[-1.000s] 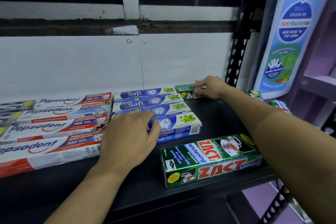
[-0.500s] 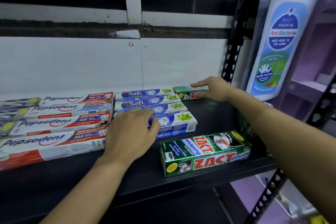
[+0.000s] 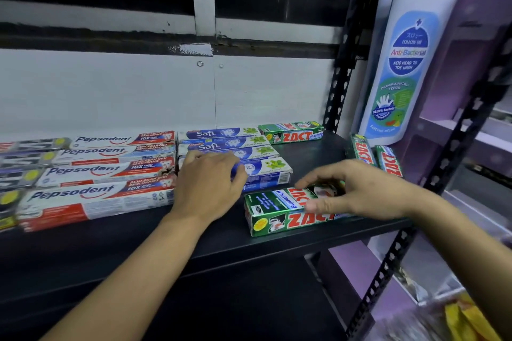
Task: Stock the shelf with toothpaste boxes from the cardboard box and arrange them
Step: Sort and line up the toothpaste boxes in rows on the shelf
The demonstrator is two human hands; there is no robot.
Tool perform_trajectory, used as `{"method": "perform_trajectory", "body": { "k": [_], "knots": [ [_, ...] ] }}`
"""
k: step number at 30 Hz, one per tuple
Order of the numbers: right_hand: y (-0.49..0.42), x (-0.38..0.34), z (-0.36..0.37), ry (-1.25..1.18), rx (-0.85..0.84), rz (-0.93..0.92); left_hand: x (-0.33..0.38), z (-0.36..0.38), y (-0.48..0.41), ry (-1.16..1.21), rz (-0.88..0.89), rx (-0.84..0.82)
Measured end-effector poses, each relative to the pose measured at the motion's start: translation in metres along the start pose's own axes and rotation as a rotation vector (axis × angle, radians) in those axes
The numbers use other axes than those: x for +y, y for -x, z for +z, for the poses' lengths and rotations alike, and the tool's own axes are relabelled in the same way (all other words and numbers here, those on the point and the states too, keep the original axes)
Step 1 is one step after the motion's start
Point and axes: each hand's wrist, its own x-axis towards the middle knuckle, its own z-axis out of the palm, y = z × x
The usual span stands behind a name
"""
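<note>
Head view: a green Zact toothpaste box (image 3: 277,210) lies flat at the front edge of the black shelf (image 3: 304,152); the right hand (image 3: 357,194) is over its right half, fingers curled past the far edge and thumb on the near top face, so its grip is partly closed round the box. Just left of and behind that box, the left hand (image 3: 207,185) rests flat on the blue Safi boxes (image 3: 266,171), its grip slack and holding nothing. Further left lie rows of Pepsodent boxes (image 3: 97,171). Behind the Zact box, against the back wall, sits a second green box (image 3: 291,133); to its right two more green boxes (image 3: 361,151) stand tilted at the shelf's end, below a white bottle (image 3: 407,69).
</note>
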Motion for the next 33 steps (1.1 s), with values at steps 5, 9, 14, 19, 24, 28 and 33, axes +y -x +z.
{"method": "perform_trajectory", "body": {
  "k": [5, 9, 14, 19, 24, 28, 33],
  "knots": [
    [0.004, 0.005, 0.016, 0.096, 0.117, -0.066, 0.003, -0.001, 0.003, -0.013, 0.020, -0.023],
    [0.001, 0.001, 0.011, 0.144, 0.125, -0.083, 0.003, -0.003, 0.006, 0.003, 0.021, -0.044],
    [0.000, -0.003, -0.012, 0.181, 0.175, -0.074, 0.001, -0.004, 0.007, 0.023, 0.038, -0.069],
    [-0.011, 0.006, -0.046, 0.283, 0.267, -0.009, 0.003, -0.003, 0.007, 0.035, 0.029, -0.041],
    [-0.043, 0.038, -0.070, 0.317, 0.246, 0.080, 0.004, -0.003, 0.007, 0.033, 0.019, -0.045],
    [-0.071, 0.063, -0.075, 0.453, 0.258, 0.126, 0.006, -0.004, 0.007, 0.022, 0.014, -0.053],
    [-0.104, 0.083, -0.062, 0.540, 0.237, 0.201, 0.007, -0.004, 0.006, 0.012, 0.012, -0.058]
  ]
}}
